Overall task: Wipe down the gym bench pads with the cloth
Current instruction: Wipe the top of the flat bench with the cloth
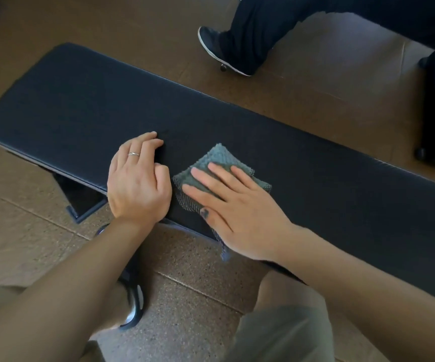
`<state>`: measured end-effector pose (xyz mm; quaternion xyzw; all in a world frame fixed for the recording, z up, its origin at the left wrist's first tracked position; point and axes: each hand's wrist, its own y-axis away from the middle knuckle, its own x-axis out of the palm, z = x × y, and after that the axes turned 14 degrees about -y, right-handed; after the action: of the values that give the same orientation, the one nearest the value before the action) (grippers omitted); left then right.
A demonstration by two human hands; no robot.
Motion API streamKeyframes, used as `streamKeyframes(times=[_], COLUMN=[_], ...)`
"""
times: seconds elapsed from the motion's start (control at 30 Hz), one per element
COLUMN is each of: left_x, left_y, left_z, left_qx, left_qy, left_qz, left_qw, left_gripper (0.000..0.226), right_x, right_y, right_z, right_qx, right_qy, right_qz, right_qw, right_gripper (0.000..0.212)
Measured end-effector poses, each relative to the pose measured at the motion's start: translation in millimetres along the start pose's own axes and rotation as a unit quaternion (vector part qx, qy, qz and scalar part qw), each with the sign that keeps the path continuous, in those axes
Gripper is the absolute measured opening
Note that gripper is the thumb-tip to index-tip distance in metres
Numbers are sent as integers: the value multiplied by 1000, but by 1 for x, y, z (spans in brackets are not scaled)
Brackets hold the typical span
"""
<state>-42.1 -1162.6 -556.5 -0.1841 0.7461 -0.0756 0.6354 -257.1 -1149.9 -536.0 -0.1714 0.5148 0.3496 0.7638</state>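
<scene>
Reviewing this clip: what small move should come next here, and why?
Probably slide the right hand, flat on the grey cloth, along the bench pad. The cloth sits at the near edge beside the resting left hand; most of the pad lies beyond.

A gym — padded bench [211, 121], speckled rubber floor [185, 283].

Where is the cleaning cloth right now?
In the head view the grey cloth lies near the bench pad's near edge, flat under the right hand, with the left hand resting just beside it.
</scene>
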Motion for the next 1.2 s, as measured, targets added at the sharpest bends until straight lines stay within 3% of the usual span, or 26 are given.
streamKeyframes(times=[0.17,0.33,0.43,0.53,0.6,0.67,0.8,1.0,1.13,1.2], left_x=[0,1,-4,-14,-21,-21,-12,-8,-7,-5], left_y=[-3,-2,-5,-18,-36,-62,-93,-91,-92,-90], left_z=[0,4,8,18,47,89,131,137,137,137], left_qx=[-6,-15,3,43,83,94,75,86,96,97], left_qy=[-4,26,21,64,75,4,-45,-16,-6,-10], left_qz=[16,17,53,103,97,67,100,104,98,96], left_qw=[1000,999,998,992,989,993,991,991,991,991], left_gripper=[46,50,51,51,47,39,25,20,21,21], right_x=[-4,1,-14,-20,-2,16,21,60,59,55], right_y=[-75,-80,-90,-104,-113,-128,-146,-118,-74,-57], right_z=[1,9,18,28,40,49,69,141,131,122], right_qx=[71,95,135,198,261,309,351,301,316,371], right_qy=[-12,-24,-125,-215,-116,-46,-22,-1,28,29], right_qz=[-53,-48,-59,-143,-159,-164,-166,-130,-106,-121], right_qw=[996,994,981,946,945,936,921,945,942,920], right_gripper=[59,55,50,50,55,59,61,57,57,58])
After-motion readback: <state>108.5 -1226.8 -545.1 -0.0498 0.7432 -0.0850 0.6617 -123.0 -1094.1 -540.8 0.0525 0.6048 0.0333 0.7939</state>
